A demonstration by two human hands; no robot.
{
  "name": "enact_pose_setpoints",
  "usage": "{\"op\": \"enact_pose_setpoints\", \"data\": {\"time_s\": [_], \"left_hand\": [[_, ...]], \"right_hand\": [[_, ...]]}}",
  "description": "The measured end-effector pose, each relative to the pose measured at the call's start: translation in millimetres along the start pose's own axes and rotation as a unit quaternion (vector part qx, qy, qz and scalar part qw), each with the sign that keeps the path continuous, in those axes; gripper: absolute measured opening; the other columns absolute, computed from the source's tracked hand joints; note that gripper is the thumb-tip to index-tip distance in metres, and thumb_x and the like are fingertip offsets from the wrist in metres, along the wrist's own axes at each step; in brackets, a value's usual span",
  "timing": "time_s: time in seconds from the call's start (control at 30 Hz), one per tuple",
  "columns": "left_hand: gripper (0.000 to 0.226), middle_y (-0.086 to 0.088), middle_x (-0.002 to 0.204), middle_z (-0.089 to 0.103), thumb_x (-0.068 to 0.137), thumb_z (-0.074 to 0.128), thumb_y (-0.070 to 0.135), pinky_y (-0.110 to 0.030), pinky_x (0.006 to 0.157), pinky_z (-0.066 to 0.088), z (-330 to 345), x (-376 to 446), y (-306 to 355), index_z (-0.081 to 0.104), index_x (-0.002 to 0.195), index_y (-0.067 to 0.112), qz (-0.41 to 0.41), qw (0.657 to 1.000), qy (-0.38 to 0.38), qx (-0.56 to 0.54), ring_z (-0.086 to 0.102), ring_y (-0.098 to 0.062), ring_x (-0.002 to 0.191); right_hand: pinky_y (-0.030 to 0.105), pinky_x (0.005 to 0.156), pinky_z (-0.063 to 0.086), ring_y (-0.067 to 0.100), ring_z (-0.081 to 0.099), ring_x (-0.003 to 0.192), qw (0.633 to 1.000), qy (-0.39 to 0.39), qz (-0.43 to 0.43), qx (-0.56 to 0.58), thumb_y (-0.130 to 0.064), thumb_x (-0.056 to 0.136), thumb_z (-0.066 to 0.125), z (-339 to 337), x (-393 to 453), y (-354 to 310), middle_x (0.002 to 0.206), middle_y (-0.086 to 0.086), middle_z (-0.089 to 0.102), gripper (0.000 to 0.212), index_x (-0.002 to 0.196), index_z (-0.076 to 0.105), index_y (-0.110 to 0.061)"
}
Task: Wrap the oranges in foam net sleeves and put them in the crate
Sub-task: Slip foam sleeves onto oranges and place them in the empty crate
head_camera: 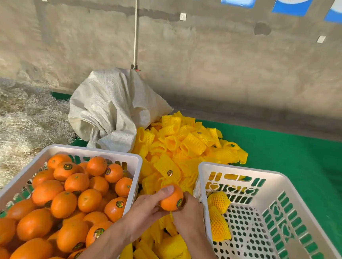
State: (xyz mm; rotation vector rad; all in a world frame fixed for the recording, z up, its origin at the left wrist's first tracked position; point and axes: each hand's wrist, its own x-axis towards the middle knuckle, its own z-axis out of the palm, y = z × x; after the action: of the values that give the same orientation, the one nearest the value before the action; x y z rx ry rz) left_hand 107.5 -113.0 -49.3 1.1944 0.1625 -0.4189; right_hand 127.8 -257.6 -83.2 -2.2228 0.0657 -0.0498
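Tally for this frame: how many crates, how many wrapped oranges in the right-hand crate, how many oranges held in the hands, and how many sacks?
White crates: 2, one full of bare oranges, one on the right
Wrapped oranges in the right crate: 2
Bare orange in the hands: 1, between left hand and right hand
Woven sack: 1
Total: 6

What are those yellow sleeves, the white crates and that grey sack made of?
Sleeves: soft foam netting, matte, by the open mesh and squashed tubes. Crates: moulded plastic, slightly glossy, by the punched holes and cut-out hearts. Sack: probably woven plastic fabric, dull, by the fine weave and stiff creases.
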Motion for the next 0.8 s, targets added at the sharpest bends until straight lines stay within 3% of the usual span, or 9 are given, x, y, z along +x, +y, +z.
{"op": "enact_pose_setpoints", "data": {"time_s": [0.1,0.17,0.27,0.4,0.5,0.6,0.67,0.73,0.8], "left_hand": [[0.066,-0.014,0.118,0.076,0.079,0.083,0.055,-0.038,0.103,0.054,-1,3,-1,0.071,0.119,0.004,0.010,0.999,0.037,-0.008,0.071,-0.023,0.116],[0.056,-0.016,0.107,0.078,0.081,0.085,0.050,-0.035,0.091,0.058,-3,6,-3,0.077,0.103,0.000,0.020,0.997,0.070,-0.018,0.075,-0.021,0.104],[0.055,-0.015,0.097,0.078,0.076,0.083,0.050,-0.030,0.079,0.060,-5,11,-6,0.079,0.091,-0.003,0.053,0.993,0.109,0.016,0.074,-0.021,0.090],[0.055,-0.004,0.090,0.078,0.071,0.084,0.064,-0.029,0.079,0.059,-5,9,-9,0.081,0.098,0.016,0.140,0.967,0.152,0.147,0.072,-0.013,0.085],[0.054,0.008,0.104,0.075,0.071,0.090,0.055,-0.024,0.078,0.058,-1,11,-16,0.073,0.114,0.027,0.207,0.932,0.188,0.231,0.071,-0.010,0.094],[0.055,0.014,0.112,0.067,0.075,0.089,0.047,-0.023,0.083,0.057,-1,15,-19,0.065,0.122,0.032,0.231,0.896,0.243,0.291,0.066,-0.005,0.101],[0.054,0.010,0.110,0.067,0.075,0.086,0.055,-0.029,0.084,0.057,-3,16,-21,0.063,0.117,0.032,0.226,0.889,0.260,0.302,0.064,-0.006,0.099],[0.063,0.008,0.104,0.063,0.068,0.081,0.072,-0.026,0.078,0.054,-4,15,-22,0.053,0.111,0.034,0.209,0.889,0.269,0.306,0.062,-0.007,0.092],[0.078,0.008,0.098,0.056,0.060,0.075,0.082,-0.020,0.070,0.048,-3,14,-23,0.040,0.111,0.035,0.201,0.889,0.277,0.306,0.057,-0.006,0.084]], "right_hand": [[0.026,0.058,0.046,0.011,0.062,0.071,0.999,-0.034,-0.028,0.000,-0.017,0.088,0.067,1,2,4,0.078,-0.005,0.067,0.008,0.088,0.065,-0.025],[0.021,0.062,0.046,0.009,0.063,0.076,0.998,-0.040,-0.042,0.016,-0.020,0.096,0.062,1,4,5,0.087,-0.006,0.068,0.007,0.099,0.068,-0.024],[0.028,0.066,0.059,0.012,0.073,0.074,0.993,-0.053,-0.026,0.102,-0.020,0.104,0.053,0,3,3,0.099,0.002,0.070,0.016,0.106,0.069,-0.018],[0.031,0.051,0.052,0.014,0.071,0.053,0.989,0.013,-0.030,0.143,-0.025,0.106,0.049,-1,-4,-4,0.080,0.001,0.070,0.020,0.094,0.064,-0.029],[0.023,0.047,0.048,0.013,0.068,0.048,0.980,0.086,-0.043,0.174,-0.039,0.104,0.049,-3,-8,-13,0.074,-0.005,0.069,0.020,0.094,0.064,-0.029],[0.020,0.051,0.052,0.007,0.067,0.053,0.980,0.108,-0.113,0.125,-0.041,0.102,0.049,-6,-12,-15,0.084,-0.013,0.065,0.027,0.105,0.068,-0.022],[0.025,0.062,0.057,0.006,0.067,0.070,0.978,0.106,-0.168,0.061,-0.039,0.101,0.052,-6,-15,-15,0.095,-0.018,0.062,0.030,0.115,0.071,-0.020],[0.016,0.067,0.050,0.002,0.059,0.078,0.967,0.130,-0.219,0.008,-0.034,0.098,0.060,-5,-15,-16,0.091,-0.016,0.062,0.023,0.108,0.074,-0.019],[0.015,0.058,0.044,0.001,0.054,0.071,0.956,0.168,-0.235,-0.053,-0.032,0.091,0.067,-5,-14,-17,0.081,-0.013,0.061,0.014,0.095,0.075,-0.021]]}}
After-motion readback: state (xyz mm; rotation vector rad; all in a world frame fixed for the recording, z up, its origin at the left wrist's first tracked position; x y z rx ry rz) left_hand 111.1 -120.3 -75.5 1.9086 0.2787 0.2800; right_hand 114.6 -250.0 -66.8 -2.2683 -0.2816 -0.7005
